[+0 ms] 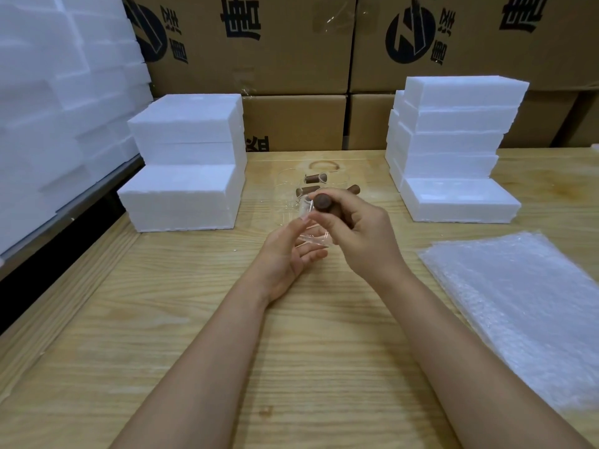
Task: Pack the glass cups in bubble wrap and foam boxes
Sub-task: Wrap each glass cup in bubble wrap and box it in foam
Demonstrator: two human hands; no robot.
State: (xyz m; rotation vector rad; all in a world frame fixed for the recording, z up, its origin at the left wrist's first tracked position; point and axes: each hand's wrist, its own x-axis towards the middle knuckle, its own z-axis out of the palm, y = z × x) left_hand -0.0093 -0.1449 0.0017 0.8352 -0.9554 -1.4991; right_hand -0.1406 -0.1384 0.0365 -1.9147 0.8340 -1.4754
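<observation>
Standing by the wooden table (194,319), I am seeing white foam boxes crowding both sides. A stepped stack of foam boxes (188,176) is sitting on the left and a taller stack (453,147) on the right. All of them are lying closed, so I cannot tell what they are holding. More white foam blocks (48,108) are piling up along the far left. Printed cardboard cartons (259,43) are walling off the far side behind everything. A pile of bubble wrap sheets (525,306) is lying flat at the near right, well apart from the hands.

Between the two stacks, toward the far middle of the table, several clear cups (291,196) with brown handles are standing close together, partly hidden behind the hands.

Just in front of them, the right hand (359,228) is curling its fingers round the brown handle (324,202) of a glass cup (312,238), holding it tilted above the table. The left hand (288,257) is lying palm up with fingers loosely straight, touching the cup's glass body from the left and underneath.
</observation>
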